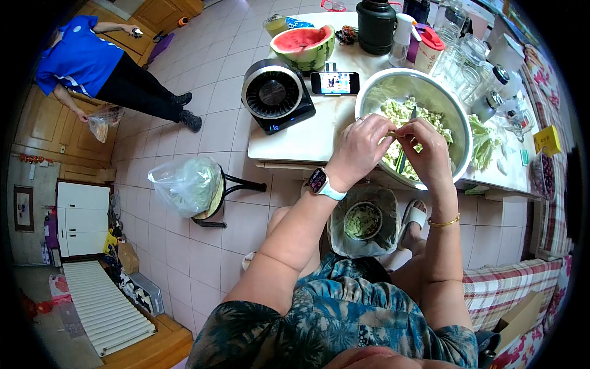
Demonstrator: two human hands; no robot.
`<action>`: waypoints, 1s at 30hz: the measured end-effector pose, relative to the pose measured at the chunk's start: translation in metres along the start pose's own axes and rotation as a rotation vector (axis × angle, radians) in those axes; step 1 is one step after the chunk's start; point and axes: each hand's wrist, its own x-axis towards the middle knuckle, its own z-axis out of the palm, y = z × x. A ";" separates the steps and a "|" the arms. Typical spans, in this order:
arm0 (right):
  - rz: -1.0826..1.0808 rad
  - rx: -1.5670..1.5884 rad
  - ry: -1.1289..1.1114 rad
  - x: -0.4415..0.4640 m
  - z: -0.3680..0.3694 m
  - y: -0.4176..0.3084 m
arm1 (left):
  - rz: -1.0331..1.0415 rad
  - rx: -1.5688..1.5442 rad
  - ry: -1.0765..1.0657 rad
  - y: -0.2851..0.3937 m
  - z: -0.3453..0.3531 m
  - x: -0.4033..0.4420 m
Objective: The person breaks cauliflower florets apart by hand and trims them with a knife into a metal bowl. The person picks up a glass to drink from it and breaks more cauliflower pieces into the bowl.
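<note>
A large metal bowl (462, 126) at the table's front edge holds pale green chopped vegetable pieces (435, 118). A knife (401, 163) with a dark and green handle or blade lies in it, partly hidden under my hands. Over the bowl's near left side is my left hand (364, 144), fingers pinched on a small piece. My right hand (425, 147) meets it from the right, its fingertips closed at the same small piece. What they pinch is too small to name. Leafy green stalks (484, 141) lie right of the bowl.
On the table (276, 144) are a fan (272, 95), a phone (335, 83), a cut watermelon (304, 52) and several jars (470, 55). A lined bin (364, 220) stands below; a bagged stool (212, 203) is at left. A person (86, 55) holds a plastic bag.
</note>
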 end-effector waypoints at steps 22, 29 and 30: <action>0.010 -0.205 -0.028 -0.010 -0.006 0.011 | 0.034 0.093 -0.051 -0.001 0.016 0.005; 0.026 -0.167 -0.026 -0.010 -0.005 0.015 | -0.075 0.034 -0.013 0.001 0.020 0.001; 0.024 -0.166 -0.026 -0.009 -0.006 0.013 | -0.075 0.036 -0.012 0.001 0.019 0.002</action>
